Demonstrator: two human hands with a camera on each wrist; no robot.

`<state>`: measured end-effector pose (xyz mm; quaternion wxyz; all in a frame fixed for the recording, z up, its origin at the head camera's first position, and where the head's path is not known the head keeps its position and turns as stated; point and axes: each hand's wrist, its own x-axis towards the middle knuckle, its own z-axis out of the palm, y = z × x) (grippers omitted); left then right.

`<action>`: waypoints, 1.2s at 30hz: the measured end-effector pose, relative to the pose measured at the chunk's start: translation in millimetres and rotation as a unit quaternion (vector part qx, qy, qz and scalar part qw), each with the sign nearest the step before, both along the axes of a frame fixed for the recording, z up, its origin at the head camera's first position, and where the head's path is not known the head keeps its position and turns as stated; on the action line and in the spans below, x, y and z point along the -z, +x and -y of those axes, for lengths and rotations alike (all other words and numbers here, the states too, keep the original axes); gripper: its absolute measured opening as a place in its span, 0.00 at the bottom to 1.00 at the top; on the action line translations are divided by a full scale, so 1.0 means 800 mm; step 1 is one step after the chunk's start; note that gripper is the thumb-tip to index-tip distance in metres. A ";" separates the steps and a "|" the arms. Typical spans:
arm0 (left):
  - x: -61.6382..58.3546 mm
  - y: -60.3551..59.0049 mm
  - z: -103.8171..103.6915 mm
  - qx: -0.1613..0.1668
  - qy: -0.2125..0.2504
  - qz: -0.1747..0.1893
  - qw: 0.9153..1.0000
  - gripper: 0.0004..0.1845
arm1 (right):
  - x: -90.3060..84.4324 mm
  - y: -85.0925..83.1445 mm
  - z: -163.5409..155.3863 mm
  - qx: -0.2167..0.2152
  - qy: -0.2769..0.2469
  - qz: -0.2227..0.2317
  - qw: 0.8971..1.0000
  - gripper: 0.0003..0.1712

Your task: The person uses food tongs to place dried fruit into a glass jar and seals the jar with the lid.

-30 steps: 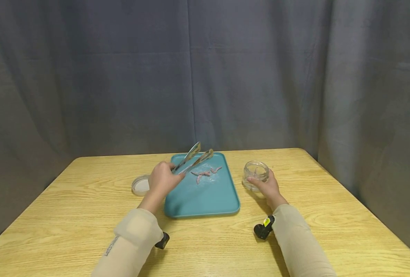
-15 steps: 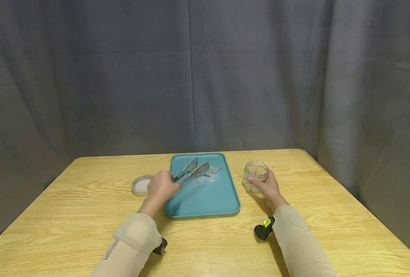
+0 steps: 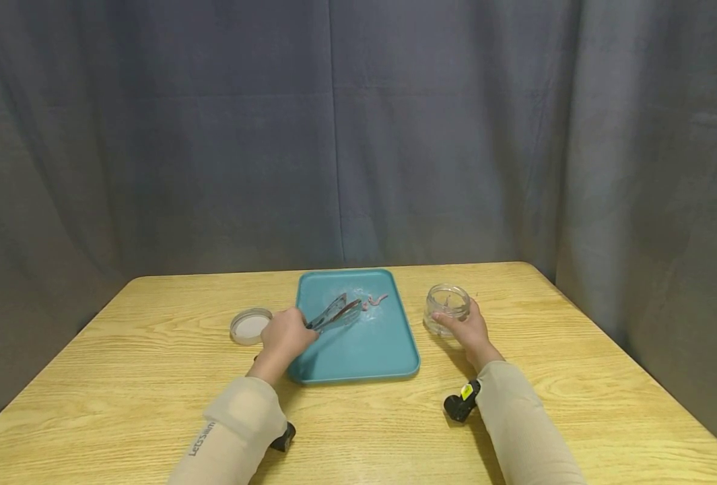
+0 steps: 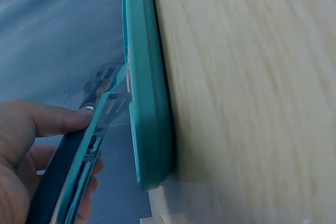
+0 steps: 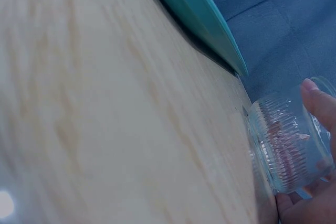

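My left hand (image 3: 287,335) grips a pair of metal tongs (image 3: 336,313), their dark handle (image 4: 60,174) between thumb and fingers in the left wrist view. The tongs' tips are low over the teal tray (image 3: 358,353), beside pinkish, worm-like strips (image 3: 378,300) dusted with white powder. Part of the strips is hidden by the tongs; whether they pinch one I cannot tell. To the right of the tray, my right hand (image 3: 472,331) holds an uncapped glass jar (image 3: 449,296) standing on the table. Pinkish pieces (image 5: 283,142) show through its ribbed wall in the right wrist view.
A round lid (image 3: 250,327) with a pale inside lies left of the tray, close to my left hand. The wooden table (image 3: 152,377) extends toward me and to both sides. Grey curtains (image 3: 346,135) hang behind and beside it.
My left hand has lowered the tongs toward the tray, and their arms have come closer together over the strips. My right hand and the jar have stayed in place.
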<state>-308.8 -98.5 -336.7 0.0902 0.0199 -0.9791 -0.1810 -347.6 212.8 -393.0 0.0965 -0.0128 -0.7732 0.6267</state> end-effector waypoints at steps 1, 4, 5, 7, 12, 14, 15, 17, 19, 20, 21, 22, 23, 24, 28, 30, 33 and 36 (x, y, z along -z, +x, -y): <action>0.001 0.000 0.000 -0.001 -0.003 0.000 1.000 0.20 | 0.000 0.000 0.000 0.000 -0.001 -0.002 1.000 0.49; 0.003 0.000 -0.002 0.001 -0.010 0.002 1.000 0.20 | 0.000 0.000 0.001 0.003 -0.002 -0.005 1.000 0.49; 0.003 0.000 -0.002 0.002 -0.012 0.002 1.000 0.20 | 0.000 0.000 0.001 0.004 -0.003 -0.005 1.000 0.49; 0.004 0.000 -0.003 0.003 -0.012 0.003 1.000 0.21 | 0.000 0.000 0.001 0.007 -0.002 -0.002 1.000 0.49; 0.004 0.001 -0.004 0.001 -0.011 0.004 1.000 0.20 | -0.001 0.000 0.001 0.009 0.002 0.003 1.000 0.49; 0.004 0.001 -0.005 0.000 -0.011 0.004 1.000 0.19 | -0.001 0.000 0.001 0.006 0.002 0.002 1.000 0.49; 0.004 0.001 -0.005 -0.001 -0.012 0.004 1.000 0.18 | -0.001 0.000 0.001 0.006 0.001 0.001 1.000 0.49; 0.003 0.001 -0.005 -0.002 -0.012 0.003 1.000 0.17 | -0.001 0.000 0.001 0.004 0.000 0.001 1.000 0.49; 0.003 0.000 -0.006 -0.002 -0.013 0.000 1.000 0.16 | -0.001 0.000 0.000 0.001 0.000 0.000 1.000 0.50; 0.004 0.000 -0.006 -0.002 -0.014 -0.003 1.000 0.16 | -0.001 0.000 0.000 0.001 0.000 0.000 1.000 0.50; 0.004 0.000 -0.006 -0.002 -0.015 -0.005 1.000 0.16 | -0.001 -0.001 0.000 0.001 0.002 0.001 1.000 0.50; 0.004 0.000 -0.006 -0.002 -0.016 -0.006 1.000 0.15 | -0.001 -0.001 0.000 0.001 0.003 0.003 1.000 0.51; 0.004 0.000 -0.006 -0.002 -0.016 -0.008 1.000 0.15 | -0.001 0.000 0.000 0.001 0.003 0.003 1.000 0.51; 0.005 -0.001 -0.006 -0.002 -0.016 -0.009 1.000 0.16 | -0.001 0.000 0.000 0.001 0.004 0.004 1.000 0.51; 0.004 0.000 -0.005 0.000 -0.010 -0.014 1.000 0.17 | -0.001 -0.001 0.001 0.002 0.002 0.005 1.000 0.50; 0.003 0.000 -0.004 0.001 -0.007 -0.016 1.000 0.18 | -0.001 0.000 0.001 0.003 0.002 0.005 1.000 0.50; 0.001 0.000 -0.004 0.002 -0.003 -0.016 1.000 0.19 | -0.001 0.000 0.001 0.005 0.002 0.009 1.000 0.50; -0.003 0.000 -0.002 0.002 -0.005 -0.017 1.000 0.19 | 0.000 0.000 0.000 0.005 0.002 0.013 1.000 0.51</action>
